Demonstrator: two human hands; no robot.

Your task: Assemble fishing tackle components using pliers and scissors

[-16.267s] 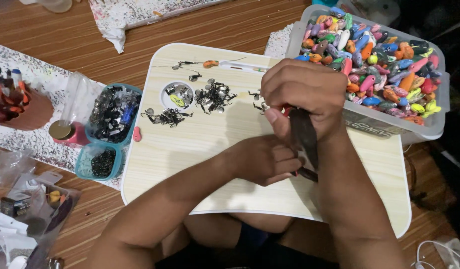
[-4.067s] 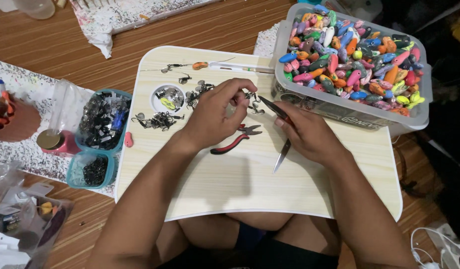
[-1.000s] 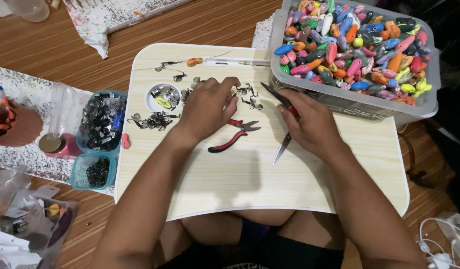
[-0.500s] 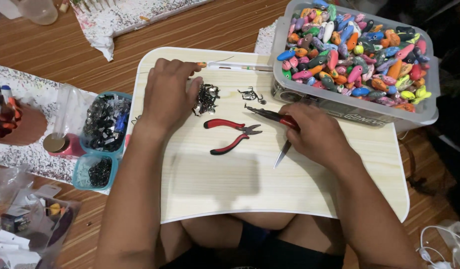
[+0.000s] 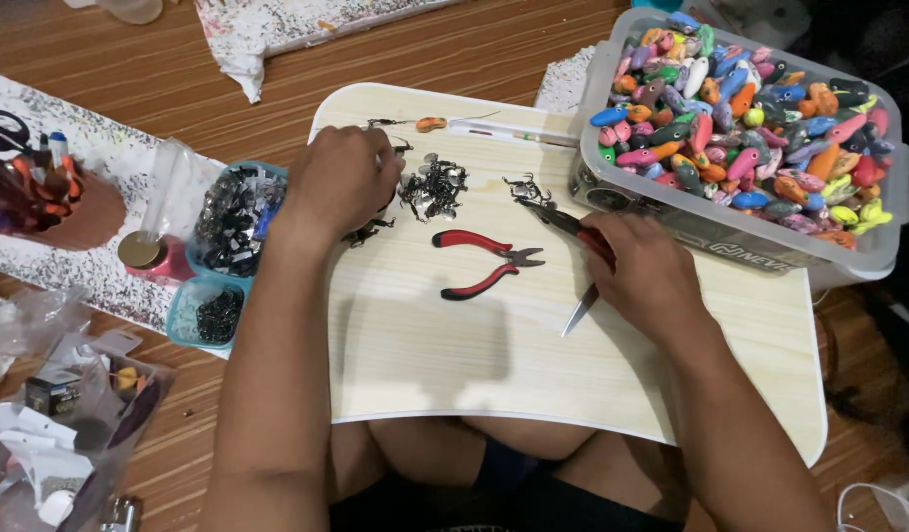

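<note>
Roughly centred on the pale wood-grain lap bench (image 5: 454, 365): one pair of red-handled small pliers (image 5: 486, 264), lying free, no hand on it. Long axis runs left-right, slightly tilted; handles splayed toward the left, metal nose pointing right, toward the R hand.

L hand (image 5: 344, 182): far-left part of bench, palm down, fingers curled over a spot where small dark metal bits lie. Cannot tell if it pinches anything, fingertips hidden under the knuckles. Just right of it, pile of small dark metal hooks and rings (image 5: 433, 189), near but not clearly touching.

R hand (image 5: 651, 276): right of centre, closed round a second red-handled tool (image 5: 573, 225) whose dark nose points far-left at a smaller cluster of metal hooks (image 5: 523, 187). A thin silver blade-like tip (image 5: 579, 313) sticks out below the same hand, toward the near side; whether separate tool or part of the first, unclear.

Key relation: free pliers sit between the two hands, nearer side of both. Nose end closer to R hand, handle ends closer to L hand. Hands well apart.

Surroundings: clear plastic tub of multicoloured fish-shaped lures (image 5: 740, 118) far-right, touching bench edge. Blue-rimmed small trays of dark hardware (image 5: 233, 212) left of the bench, by the L forearm.
</note>
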